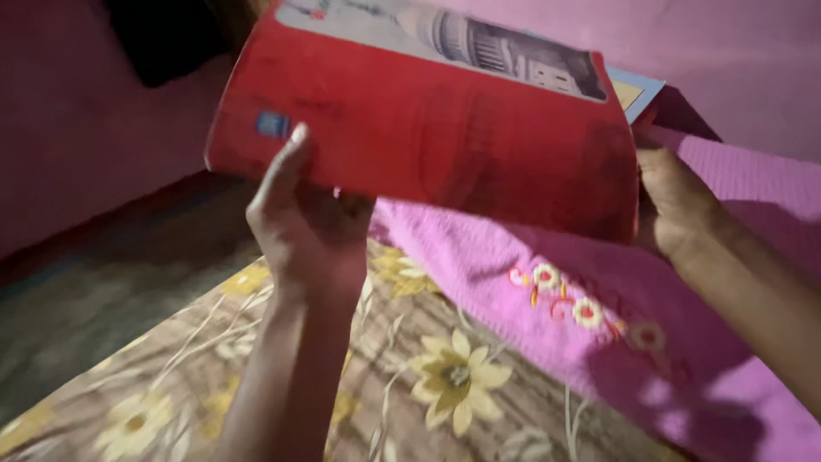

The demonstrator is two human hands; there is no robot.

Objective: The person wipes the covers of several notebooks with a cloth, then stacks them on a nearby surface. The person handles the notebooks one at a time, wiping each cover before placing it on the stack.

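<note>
Both hands hold a large red softcover book (428, 128) up in the air, tilted, above a bed: the left hand (304, 227) grips its lower left edge with the thumb laid on the cover, and the right hand (676, 201) clasps its right edge. A second, lighter book (637, 90) peeks out behind the red one's upper right corner. Below lie a pink embroidered blanket (599, 325) and a brown bedsheet with yellow flowers (428, 376).

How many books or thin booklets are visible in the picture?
2. A large red book is held up by the left hand and right hand. A blue-edged booklet peeks out behind its upper right corner. More may be hidden behind the red one.
</note>
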